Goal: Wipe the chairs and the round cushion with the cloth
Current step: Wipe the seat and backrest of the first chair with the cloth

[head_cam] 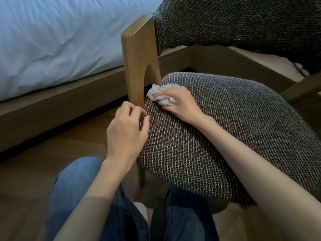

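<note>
Now our right hand (180,101) curls around one crumpled, fluffy grey cloth (161,96), pressing it onto the far left corner of the brown woven seat cushion (217,133). Our left hand (126,129) pinches that cushion's left edge. We count one wooden chair (139,61), standing beside the white bed (60,40).

The person wears blue denim jeans (76,192); both forearms (251,153) are bare.
</note>
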A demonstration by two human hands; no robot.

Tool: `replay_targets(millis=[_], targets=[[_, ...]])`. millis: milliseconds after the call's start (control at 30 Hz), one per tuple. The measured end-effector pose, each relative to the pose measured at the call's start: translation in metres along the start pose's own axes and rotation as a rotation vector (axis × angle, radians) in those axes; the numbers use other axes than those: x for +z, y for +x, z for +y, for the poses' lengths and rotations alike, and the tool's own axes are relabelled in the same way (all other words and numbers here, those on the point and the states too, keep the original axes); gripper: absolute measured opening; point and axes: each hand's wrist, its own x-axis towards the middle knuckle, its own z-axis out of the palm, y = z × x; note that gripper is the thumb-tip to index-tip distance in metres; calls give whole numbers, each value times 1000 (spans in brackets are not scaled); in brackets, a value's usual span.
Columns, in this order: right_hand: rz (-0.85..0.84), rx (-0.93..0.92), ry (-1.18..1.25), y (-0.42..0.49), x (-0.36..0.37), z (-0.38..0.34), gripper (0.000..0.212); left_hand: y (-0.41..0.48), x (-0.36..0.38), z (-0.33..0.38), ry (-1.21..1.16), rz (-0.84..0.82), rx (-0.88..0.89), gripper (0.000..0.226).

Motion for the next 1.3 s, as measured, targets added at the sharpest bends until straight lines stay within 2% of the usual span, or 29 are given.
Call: replay_targets(millis=[133, 233, 400, 500, 633, 767, 900, 1033, 1167, 1300], targets=[[-56, -39, 29, -25, 5, -15, 26, 5, -4, -7, 114, -44, -141, 32], [-14, -40, -8, -24, 10, -12, 27, 7, 0, -5, 126, -90, -150, 47], [127, 217, -226, 18, 14, 20, 34, 20, 7, -9, 111, -163, -169, 51], [114, 289, -271, 34, 12, 25, 33, 30, 10, -12, 81, -211, -184, 44], [62, 194, -157, 19, 10, 0, 23, 30, 8, -18, -37, -230, -185, 38], [27, 59, -46, -22, 10, -46, 17, 25, 3, -24, -44, -238, -135, 37], [-48, -24, 5, -73, 10, -84, 20, 19, 0, -26, -45, -286, -139, 41], [-113, -78, -5, -97, 8, -91, 24, 15, -2, -20, 11, -236, -178, 43], [-116, -25, -79, -93, 9, -81, 28, 6, -6, -12, 12, -170, -228, 46], [-17, 68, -126, -67, 0, -43, 31, 2, -8, -4, -20, -162, -248, 47]])
